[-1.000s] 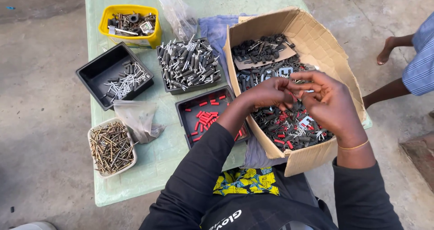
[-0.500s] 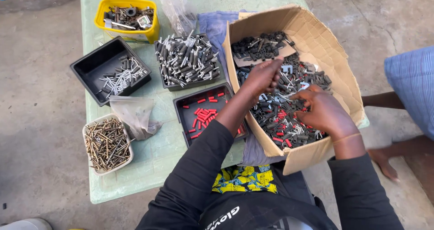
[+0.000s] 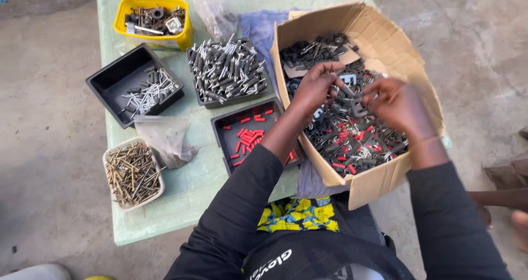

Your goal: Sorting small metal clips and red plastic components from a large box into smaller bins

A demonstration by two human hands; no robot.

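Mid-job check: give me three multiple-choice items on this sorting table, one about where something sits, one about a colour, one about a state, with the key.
1. Where is the yellow tub?
A. at the far left of the table
B. inside the cardboard box
C. on the floor

2. What colour are the small pieces in the black tray beside the left forearm?
A. blue
B. red
C. white

3. How are the two hands placed?
A. both resting on the table
B. one in the box, one on the lap
C. both inside the cardboard box

Key: 1 A, the tub stands at the table's far left corner. 2 B, red pieces lie in that tray. 3 C, the left hand and right hand are both over the mixed parts in the cardboard box.
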